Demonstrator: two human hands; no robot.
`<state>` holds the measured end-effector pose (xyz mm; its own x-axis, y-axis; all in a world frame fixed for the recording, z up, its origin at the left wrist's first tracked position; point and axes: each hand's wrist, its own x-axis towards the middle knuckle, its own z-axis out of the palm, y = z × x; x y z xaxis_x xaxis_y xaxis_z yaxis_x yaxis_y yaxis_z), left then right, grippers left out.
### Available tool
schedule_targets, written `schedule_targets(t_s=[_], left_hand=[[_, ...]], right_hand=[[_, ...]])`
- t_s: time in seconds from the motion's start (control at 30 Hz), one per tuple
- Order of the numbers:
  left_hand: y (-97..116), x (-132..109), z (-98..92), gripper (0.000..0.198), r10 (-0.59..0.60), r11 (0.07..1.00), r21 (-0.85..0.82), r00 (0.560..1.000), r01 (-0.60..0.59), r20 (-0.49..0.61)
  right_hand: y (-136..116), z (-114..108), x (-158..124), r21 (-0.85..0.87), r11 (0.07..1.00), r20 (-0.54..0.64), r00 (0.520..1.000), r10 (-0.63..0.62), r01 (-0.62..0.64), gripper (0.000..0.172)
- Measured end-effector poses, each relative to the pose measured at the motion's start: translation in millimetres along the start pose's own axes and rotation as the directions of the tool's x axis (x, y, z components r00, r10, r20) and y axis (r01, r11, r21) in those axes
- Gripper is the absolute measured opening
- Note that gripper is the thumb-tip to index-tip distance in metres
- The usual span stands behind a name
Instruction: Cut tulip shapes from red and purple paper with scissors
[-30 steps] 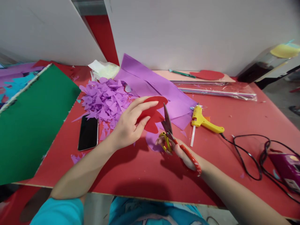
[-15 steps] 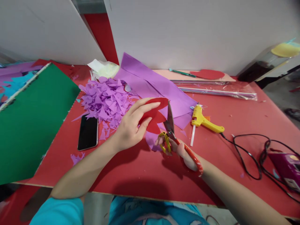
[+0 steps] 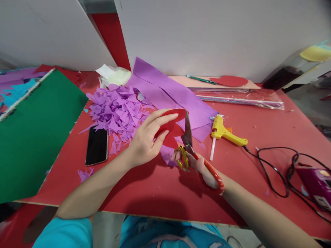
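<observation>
My left hand (image 3: pixel 146 139) pinches a red paper cutout (image 3: pixel 172 134) with rounded lobes, thumb and fingers on its face. A pair of scissors (image 3: pixel 188 137) is in my right hand (image 3: pixel 198 165); one handle is red and the other yellow. The blades stand apart, pointing away from me, against the cutout's right edge. Under the hands lie a small purple paper piece (image 3: pixel 167 153) and the red tabletop (image 3: pixel 155 193). My left fingertips behind the cutout are hidden.
A heap of purple paper scraps (image 3: pixel 119 110) lies left of my hands, by a phone (image 3: pixel 97 146) and a green board (image 3: pixel 43 137). Purple sheets (image 3: pixel 178 93) lie behind. To the right are a yellow glue gun (image 3: pixel 224 132), its black cord (image 3: pixel 274 167) and a purple box (image 3: pixel 314 186).
Almost nothing differs. The red cutout and my left hand have shifted very slightly, while the scissors stay at the cutout's right edge with blades apart.
</observation>
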<state>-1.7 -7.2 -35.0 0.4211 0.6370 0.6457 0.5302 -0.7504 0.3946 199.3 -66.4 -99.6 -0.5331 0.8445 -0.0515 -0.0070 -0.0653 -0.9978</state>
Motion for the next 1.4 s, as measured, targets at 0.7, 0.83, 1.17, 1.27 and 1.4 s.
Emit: schedule_targets(t_s=[0.7, 0.83, 1.17, 1.27, 1.4], left_hand=[[-5.1, 6.7, -7.8, 0.05, 0.047, 0.993, -0.109, 0.998, -0.041, 0.052], [-7.1, 7.1, -9.0, 0.052, 0.044, 0.992, -0.118, 0.996, -0.035, 0.072], [-9.0, 8.0, -12.8, 0.054, 0.035, 0.991, -0.135, 0.993, -0.019, 0.113], [-8.7, 8.9, -14.6, 0.053, 0.033, 0.991, -0.134, 0.991, -0.015, 0.13], [-8.1, 9.4, -16.7, 0.053, 0.01, 0.989, -0.145, 0.988, 0.013, 0.157]], right_hand=[[-5.3, -3.1, 4.7, -0.004, 0.999, 0.065, 0.997, -0.041, 0.041, 0.068], [-6.3, -3.9, 6.1, -0.023, 0.998, 0.084, 0.995, -0.051, 0.053, 0.067], [-8.5, -2.8, 7.0, -0.016, 0.999, 0.073, 0.997, -0.034, 0.035, 0.059], [-4.0, -3.0, 5.0, -0.003, 1.0, 0.066, 0.998, -0.001, 0.002, 0.059], [2.0, -3.2, 3.5, 0.018, 1.0, 0.063, 0.998, 0.019, -0.021, 0.058]])
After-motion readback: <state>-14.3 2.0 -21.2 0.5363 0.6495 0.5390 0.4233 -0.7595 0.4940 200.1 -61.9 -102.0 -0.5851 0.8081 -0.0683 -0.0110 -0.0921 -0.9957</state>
